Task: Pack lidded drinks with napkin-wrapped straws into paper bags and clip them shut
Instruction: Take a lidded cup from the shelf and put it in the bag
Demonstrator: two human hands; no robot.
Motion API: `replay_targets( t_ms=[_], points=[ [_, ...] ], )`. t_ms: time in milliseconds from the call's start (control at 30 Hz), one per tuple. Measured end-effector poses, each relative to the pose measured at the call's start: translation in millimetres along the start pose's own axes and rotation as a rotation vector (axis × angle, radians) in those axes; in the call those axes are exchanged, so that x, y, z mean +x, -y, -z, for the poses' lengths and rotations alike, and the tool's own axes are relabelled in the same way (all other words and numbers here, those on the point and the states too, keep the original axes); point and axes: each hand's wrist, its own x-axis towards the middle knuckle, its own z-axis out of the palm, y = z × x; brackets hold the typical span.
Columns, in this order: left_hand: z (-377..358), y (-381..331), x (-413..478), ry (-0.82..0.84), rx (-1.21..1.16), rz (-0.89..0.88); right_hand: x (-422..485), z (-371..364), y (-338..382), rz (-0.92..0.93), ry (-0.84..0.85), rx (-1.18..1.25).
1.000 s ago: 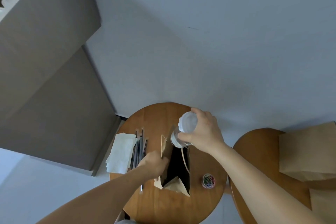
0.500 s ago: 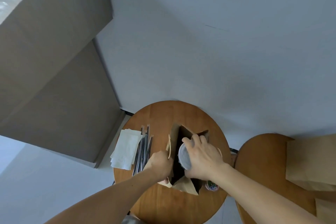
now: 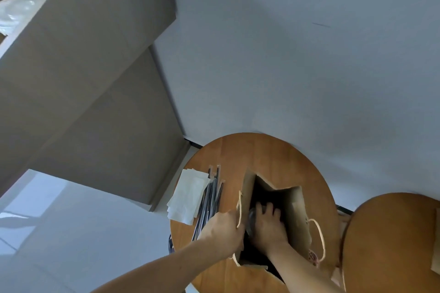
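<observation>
On a round wooden table [image 3: 273, 157], white napkins [image 3: 188, 197] and dark straws [image 3: 210, 200] lie side by side, left of an open brown paper bag [image 3: 295, 211]. The left hand [image 3: 221, 233] pinches the bag's left rim. Inside the bag, the right hand [image 3: 269, 226] wraps round the lidded drink [image 3: 252, 220], only a clear curved edge showing. Half a second ago the lid sat at the bag's mouth; now hand and drink are deeper.
</observation>
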Motion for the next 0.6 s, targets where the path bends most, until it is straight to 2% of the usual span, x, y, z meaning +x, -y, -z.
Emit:
replay_targets(
  t_ms=[300, 433, 600],
  points=[
    [3, 4, 7, -0.009, 0.061, -0.044, 20, -6, 5, 0.054, 0.036, -0.066],
    [2, 5, 7, -0.014, 0.035, -0.083, 11, 5, 5, 0.013, 0.118, 0.069],
    [10, 4, 6, 0.077, 0.0, -0.106, -22, 57, 9, 0.017, 0.076, 0.273]
  ],
)
